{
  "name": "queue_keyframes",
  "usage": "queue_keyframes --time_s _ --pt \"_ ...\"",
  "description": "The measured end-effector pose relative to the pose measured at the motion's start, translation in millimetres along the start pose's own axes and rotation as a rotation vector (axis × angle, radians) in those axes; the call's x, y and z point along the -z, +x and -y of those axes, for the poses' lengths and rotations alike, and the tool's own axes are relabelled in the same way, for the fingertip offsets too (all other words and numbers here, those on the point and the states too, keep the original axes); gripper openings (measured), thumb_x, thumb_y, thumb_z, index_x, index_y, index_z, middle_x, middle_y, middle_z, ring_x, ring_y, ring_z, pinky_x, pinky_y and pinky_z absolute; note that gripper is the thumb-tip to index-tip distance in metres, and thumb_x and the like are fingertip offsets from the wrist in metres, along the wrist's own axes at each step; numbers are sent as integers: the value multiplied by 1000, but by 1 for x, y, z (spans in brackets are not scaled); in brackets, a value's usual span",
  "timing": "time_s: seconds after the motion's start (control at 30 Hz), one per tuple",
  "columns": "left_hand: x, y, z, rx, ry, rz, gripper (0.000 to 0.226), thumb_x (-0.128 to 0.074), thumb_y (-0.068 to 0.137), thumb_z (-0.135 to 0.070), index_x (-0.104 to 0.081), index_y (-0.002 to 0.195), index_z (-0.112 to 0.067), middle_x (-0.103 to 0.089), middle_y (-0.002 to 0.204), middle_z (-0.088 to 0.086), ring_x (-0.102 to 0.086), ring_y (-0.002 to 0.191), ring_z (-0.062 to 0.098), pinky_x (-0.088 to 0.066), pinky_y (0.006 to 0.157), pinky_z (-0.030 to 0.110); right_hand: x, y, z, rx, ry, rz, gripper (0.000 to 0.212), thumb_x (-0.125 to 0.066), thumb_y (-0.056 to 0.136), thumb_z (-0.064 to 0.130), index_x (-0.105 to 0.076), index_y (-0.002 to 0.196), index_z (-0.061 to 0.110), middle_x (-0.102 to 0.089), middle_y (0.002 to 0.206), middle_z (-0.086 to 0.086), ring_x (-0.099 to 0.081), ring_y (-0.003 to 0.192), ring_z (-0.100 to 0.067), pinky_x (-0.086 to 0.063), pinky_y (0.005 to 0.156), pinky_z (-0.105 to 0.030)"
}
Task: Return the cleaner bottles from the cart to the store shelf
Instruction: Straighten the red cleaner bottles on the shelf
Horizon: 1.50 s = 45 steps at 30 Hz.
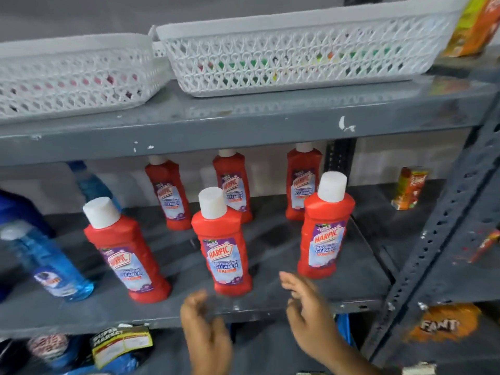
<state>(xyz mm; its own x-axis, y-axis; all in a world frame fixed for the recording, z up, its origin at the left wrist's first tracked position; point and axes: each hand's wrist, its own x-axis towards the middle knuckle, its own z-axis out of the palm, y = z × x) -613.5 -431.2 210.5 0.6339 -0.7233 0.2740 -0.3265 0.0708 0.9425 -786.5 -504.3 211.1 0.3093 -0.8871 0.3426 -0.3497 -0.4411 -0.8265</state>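
- Head view: we look at a grey metal shelf (270, 301) whose middle level fills the centre of the frame.
- Six red Harpic bathroom cleaner bottles (221, 247) with white caps stand on that level, in two rows of three.
- Front row: one at lower left of centre (127, 253), which appears tilted in this wide view, one in the centre, and one to the right (324, 228).
- Back row: three more (169, 193), (234, 185), (303, 182), their caps partly hidden behind the edge of the shelf above.
- Our left hand (205, 331) is at the bottom centre, blurred, fingers loosely curled and spread, with nothing in it; it is in front of the shelf edge, just below the centre bottle.
- Our right hand (308, 315) is beside it, lower right of centre, palm turned inward, fingers extended and apart, also empty; its fingertips lie near the base of the right front bottle, not touching it.
- Blue liquid bottles (51, 266) stand at the left edge of the same level.
- Two white lattice baskets (297, 63) sit on the upper level, across the top of the frame.
- An orange juice carton (408, 188) stands at the right, on the neighbouring shelf bay.
- Packets, one with an orange Fanta label (441, 324), show at the bottom.
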Motion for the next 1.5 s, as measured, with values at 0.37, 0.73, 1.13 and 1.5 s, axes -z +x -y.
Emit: queue_keyframes --time_s 0.37,0.73,1.13,1.5 --pt "-14 29 -10 125 105 443 89 -34 69 15 -9 148 -19 -22 156 -2 -24 142 9 -20 120 33 -57 32 18 -212 -62 288 91 -57 76 5 -3 148 21 -18 157 -2 -24 142 -15 -24 117 -32" --pt "11 27 -10 141 25 428 75 -37 80 13 -17 139 -27 -25 154 -1 -28 142 15 -23 120 37 -64 14 22 -129 -54 -22 78 -50 72 -12 -25 142 10 -42 143 -16 -47 125 -31 -38 106 -35" --pt "151 96 45 233 147 338 76 -39 65 2 -37 139 -17 -55 136 4 -53 124 21 -41 108 38 -200 30 90 -101 -141 359 74 -47 81 5 -16 146 19 -31 153 -6 -34 138 -19 -26 112 -26" --pt "218 107 57 -52 27 432 69 -42 71 8 -38 130 -28 -46 142 2 -47 131 19 -33 110 23 -242 11 103 -191 -66 -252 75 -54 71 -10 -36 136 23 -48 136 -15 -50 123 -22 -35 98 -10"
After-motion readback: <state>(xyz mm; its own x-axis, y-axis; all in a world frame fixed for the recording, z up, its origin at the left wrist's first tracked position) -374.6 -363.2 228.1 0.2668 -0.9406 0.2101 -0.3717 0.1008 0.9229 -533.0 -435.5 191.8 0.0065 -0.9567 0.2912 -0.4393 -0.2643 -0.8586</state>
